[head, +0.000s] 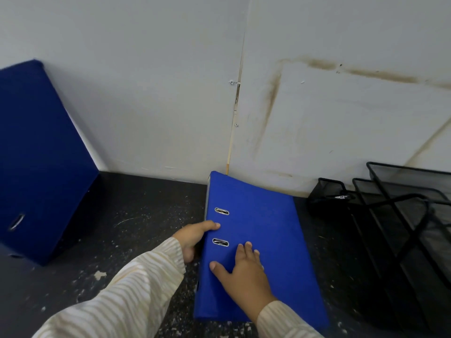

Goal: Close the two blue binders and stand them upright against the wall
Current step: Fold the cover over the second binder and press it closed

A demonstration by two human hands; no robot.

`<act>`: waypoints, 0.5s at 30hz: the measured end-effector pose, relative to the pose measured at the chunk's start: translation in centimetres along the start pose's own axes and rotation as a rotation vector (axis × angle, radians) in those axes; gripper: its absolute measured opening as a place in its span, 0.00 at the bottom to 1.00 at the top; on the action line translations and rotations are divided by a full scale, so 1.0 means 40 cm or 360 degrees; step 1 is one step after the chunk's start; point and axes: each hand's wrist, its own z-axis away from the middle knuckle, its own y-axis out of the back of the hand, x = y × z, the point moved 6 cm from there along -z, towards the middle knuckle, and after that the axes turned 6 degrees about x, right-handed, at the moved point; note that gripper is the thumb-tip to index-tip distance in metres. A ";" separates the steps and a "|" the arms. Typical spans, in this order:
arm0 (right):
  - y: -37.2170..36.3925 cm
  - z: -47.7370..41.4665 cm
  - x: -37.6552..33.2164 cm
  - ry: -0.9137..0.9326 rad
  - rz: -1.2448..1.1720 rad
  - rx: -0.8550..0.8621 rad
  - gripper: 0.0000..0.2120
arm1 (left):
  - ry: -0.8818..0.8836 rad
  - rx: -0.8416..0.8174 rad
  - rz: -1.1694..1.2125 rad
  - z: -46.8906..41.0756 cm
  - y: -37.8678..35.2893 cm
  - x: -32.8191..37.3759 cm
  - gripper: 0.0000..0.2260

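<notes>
A bright blue binder lies flat and closed on the dark speckled counter, its far end touching the white wall. My left hand grips its spine edge on the left, thumb on the cover between the two metal slots. My right hand rests flat on the cover, fingers spread. A second, darker blue binder is closed and stands at the far left, leaning against the wall.
Black wire mesh desk trays stand at the right against the wall, close to the flat binder. The wall has brown stains and a vertical seam. Bare counter shows between the two binders.
</notes>
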 end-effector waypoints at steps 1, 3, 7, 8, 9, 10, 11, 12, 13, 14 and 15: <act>0.001 0.014 -0.003 0.0009 -0.0009 0.0003 0.49 | -0.0001 -0.0028 0.0033 0.019 0.002 -0.007 0.11; 0.001 0.038 -0.013 0.0039 -0.0012 0.0014 0.49 | -0.0020 -0.0071 0.0121 0.054 0.003 -0.022 0.10; 0.010 0.084 -0.040 0.0107 -0.0036 0.0048 0.51 | -0.0147 -0.0105 0.0292 0.128 0.001 -0.038 0.12; 0.013 0.095 -0.047 0.0127 -0.0031 0.0068 0.51 | -0.0204 -0.0097 0.0334 0.144 0.000 -0.038 0.15; 0.016 0.107 -0.054 0.0144 -0.0031 0.0094 0.51 | -0.0253 -0.0072 0.0373 0.160 0.002 -0.039 0.17; 0.021 0.121 -0.060 0.0164 -0.0049 0.0122 0.51 | -0.0298 -0.0048 0.0404 0.178 0.005 -0.042 0.19; 0.033 0.146 -0.069 0.0185 -0.0078 0.0166 0.50 | -0.0361 -0.0041 0.0411 0.211 0.007 -0.043 0.19; 0.038 0.154 -0.074 0.0195 -0.0096 0.0196 0.50 | -0.0409 -0.0059 0.0407 0.223 0.005 -0.041 0.20; 0.036 0.157 -0.075 0.0198 -0.0111 0.0208 0.50 | -0.0441 -0.0082 0.0389 0.226 0.003 -0.044 0.20; 0.040 0.168 -0.078 0.0201 -0.0140 0.0233 0.50 | -0.0493 -0.0119 0.0357 0.240 0.003 -0.041 0.20; 0.042 0.177 -0.078 0.0207 -0.0174 0.0248 0.50 | -0.0541 -0.0172 0.0338 0.253 0.003 -0.040 0.21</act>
